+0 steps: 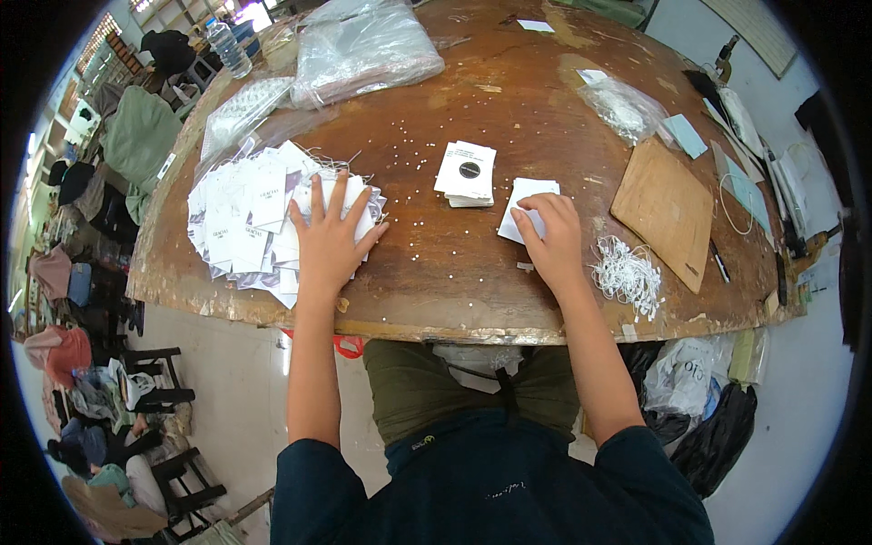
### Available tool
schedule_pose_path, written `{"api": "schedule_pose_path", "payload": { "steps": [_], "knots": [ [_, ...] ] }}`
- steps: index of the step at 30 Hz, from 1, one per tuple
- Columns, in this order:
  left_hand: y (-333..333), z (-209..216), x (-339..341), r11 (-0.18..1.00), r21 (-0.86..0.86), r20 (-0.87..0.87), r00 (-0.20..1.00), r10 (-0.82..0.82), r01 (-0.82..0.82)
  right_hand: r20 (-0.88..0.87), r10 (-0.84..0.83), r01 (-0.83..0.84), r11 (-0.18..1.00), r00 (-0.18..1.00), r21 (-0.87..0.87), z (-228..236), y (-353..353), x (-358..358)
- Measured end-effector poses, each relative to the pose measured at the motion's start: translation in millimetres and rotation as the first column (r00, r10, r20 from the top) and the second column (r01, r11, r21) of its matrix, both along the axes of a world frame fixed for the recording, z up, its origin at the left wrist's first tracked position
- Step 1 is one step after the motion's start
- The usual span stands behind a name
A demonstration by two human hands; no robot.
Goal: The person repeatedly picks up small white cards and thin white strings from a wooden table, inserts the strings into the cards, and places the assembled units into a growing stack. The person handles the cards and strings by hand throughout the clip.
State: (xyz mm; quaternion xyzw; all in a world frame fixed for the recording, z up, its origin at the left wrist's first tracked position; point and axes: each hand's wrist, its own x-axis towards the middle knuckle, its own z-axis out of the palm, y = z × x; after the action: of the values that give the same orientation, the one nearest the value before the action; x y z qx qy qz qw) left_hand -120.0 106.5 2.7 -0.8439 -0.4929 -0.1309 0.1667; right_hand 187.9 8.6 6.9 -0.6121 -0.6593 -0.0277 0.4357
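Observation:
My left hand (329, 234) lies flat, fingers spread, on a loose heap of white paper tags (243, 222) at the left of the worn wooden table (472, 291). My right hand (549, 238) rests with curled fingers on a small white card stack (524, 198) near the table's middle. A neat stack of white tags with a dark round mark (468, 173) sits just beyond, between both hands. A bundle of white string loops (625, 272) lies right of my right hand. Small white beads are scattered over the wood.
Clear plastic bags (363, 50) lie at the far edge, one more bag (623, 107) at the right. A wooden board (665, 211) sits right of the strings, a plastic bottle (227, 47) far left. Black bags (718, 427) lie on the floor.

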Motion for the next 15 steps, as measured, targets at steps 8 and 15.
{"api": "schedule_pose_path", "payload": {
  "steps": [8,15],
  "knots": [
    [-5,4,6,0.995,-0.036,0.058,0.995,-0.086,0.089,0.246,0.080,-0.002,0.952,0.966,-0.306,30,57,-9],
    [-40,17,8,0.999,-0.040,0.120,0.993,-0.015,0.020,0.272,0.185,-0.051,0.900,0.944,-0.433,23,76,7]
  ]
}}
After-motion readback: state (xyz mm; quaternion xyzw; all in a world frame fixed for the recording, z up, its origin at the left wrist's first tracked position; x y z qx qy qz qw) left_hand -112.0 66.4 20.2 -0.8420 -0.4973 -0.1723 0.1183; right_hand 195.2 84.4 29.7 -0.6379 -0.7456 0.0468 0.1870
